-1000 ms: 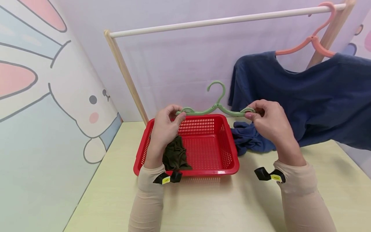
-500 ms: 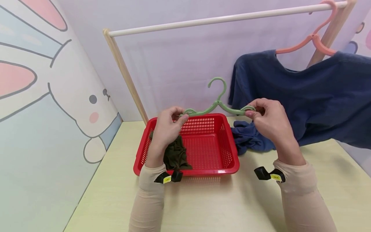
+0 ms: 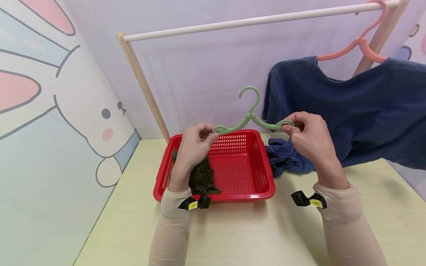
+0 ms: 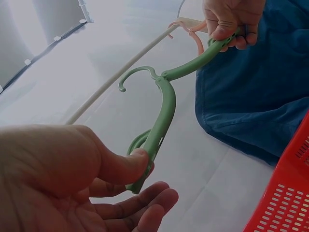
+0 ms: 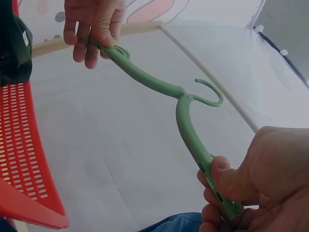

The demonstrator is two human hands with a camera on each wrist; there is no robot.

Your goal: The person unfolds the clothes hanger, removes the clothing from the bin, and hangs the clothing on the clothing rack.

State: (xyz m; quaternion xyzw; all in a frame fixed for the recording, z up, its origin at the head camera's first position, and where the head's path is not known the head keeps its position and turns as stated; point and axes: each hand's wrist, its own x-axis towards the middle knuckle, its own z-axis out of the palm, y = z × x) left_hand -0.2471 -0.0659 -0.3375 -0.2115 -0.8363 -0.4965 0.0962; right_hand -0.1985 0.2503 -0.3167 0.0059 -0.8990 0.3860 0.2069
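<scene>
A green folding clothes hanger (image 3: 240, 125) is held level above the back rim of the red basket, hook upward. My left hand (image 3: 193, 147) pinches its left arm end between thumb and fingers, and my right hand (image 3: 309, 136) pinches the right end. In the left wrist view the hanger (image 4: 166, 106) shows both arms spread from the middle joint, the left thumb (image 4: 133, 164) pressing on one tip. The right wrist view has the right thumb (image 5: 227, 176) on the slotted end. Beneath my left hand, a dark green crumpled garment (image 3: 202, 177) lies in the red basket (image 3: 263, 196).
A wooden rack with a white rail (image 3: 206, 27) stands behind. From its right end a coral hanger (image 3: 346, 51) carries a navy T-shirt (image 3: 332, 107). Crumpled blue cloth (image 3: 286, 157) lies right of the basket on the pale table (image 3: 253, 236). A rabbit-painted wall (image 3: 50, 177) borders the left.
My left hand has moved slightly right and down with its hanger end. The hanger's arms now bend more steeply at the joint, and the hook sits higher. My right hand has hardly moved.
</scene>
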